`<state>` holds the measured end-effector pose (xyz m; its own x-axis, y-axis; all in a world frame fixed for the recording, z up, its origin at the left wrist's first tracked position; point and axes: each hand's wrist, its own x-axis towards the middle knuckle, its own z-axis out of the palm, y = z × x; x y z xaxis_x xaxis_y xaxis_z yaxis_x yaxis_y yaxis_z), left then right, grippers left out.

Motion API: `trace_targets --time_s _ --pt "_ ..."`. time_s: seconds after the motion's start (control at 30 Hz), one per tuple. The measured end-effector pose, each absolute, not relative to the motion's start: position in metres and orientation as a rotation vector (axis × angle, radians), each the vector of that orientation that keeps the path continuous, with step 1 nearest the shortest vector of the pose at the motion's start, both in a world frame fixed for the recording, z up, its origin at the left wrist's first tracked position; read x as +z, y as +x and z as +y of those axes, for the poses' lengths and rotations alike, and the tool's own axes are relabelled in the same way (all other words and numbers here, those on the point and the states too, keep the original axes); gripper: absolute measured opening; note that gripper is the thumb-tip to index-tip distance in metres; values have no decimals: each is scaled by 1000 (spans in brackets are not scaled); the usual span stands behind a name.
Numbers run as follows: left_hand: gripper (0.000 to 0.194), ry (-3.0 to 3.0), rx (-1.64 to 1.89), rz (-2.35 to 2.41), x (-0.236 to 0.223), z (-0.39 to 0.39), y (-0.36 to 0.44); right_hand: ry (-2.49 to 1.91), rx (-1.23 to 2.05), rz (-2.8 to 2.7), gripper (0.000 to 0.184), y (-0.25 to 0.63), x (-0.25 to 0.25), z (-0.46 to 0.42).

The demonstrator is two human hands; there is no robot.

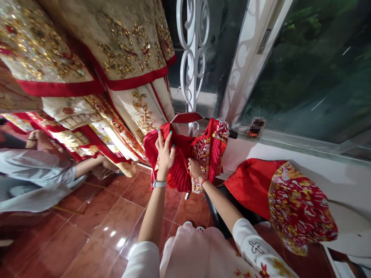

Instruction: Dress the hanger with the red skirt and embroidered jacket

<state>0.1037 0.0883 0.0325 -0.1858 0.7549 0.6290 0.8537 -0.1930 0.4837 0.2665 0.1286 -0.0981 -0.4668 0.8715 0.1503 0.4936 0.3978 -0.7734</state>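
A red pleated garment with gold and silver embroidered edging hangs in front of me on a hanger, whose dark end sticks out at the right. My left hand lies against its left shoulder, fingers stretched and spread, with blue nail polish and a pale wristband. Lower down, near the embroidered front edge, my right hand has its fingers curled closed on the cloth. Exactly what fold it pinches is hidden. Above the garment, the metal hook is beside a white scrolled rack post.
Gold-sequined cream robes with red hems hang on the left. A red embroidered garment is draped over a black seat at right. Another person sits at far left. Large windows stand behind the tiled floor.
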Motion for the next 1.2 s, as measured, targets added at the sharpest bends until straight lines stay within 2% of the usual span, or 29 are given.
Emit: trace_targets --time_s 0.13,0.3,0.5,0.57,0.7,0.87,0.97,1.1,1.2 --pt "45 -1743 -1607 -1794 -4 71 106 -1395 807 -1806 20 255 -120 126" --pt "38 -1308 -1712 -1982 -82 43 137 -1458 817 -1596 19 241 -141 133" --pt "38 -1778 -1697 -2453 -146 54 156 -1396 932 -1615 15 247 -146 133" --pt "35 -1902 -1779 -2520 -154 60 157 -1349 989 -1652 11 255 -147 124" --pt "15 -2038 -1906 -2517 -162 54 162 -1310 985 -1699 2 274 -144 100" --pt "20 -2042 -2051 -2449 -169 33 165 -1198 1051 -1787 16 291 -131 75" --pt "20 -2030 -2068 -2414 -171 26 165 -1213 1044 -1765 16 295 -121 64" --pt "14 -2033 -2035 -2358 -171 17 168 -1251 1232 -1302 6 289 -110 51" --pt "12 -1996 -1991 -2329 -169 9 175 -1223 1348 -923 15 281 -88 51"
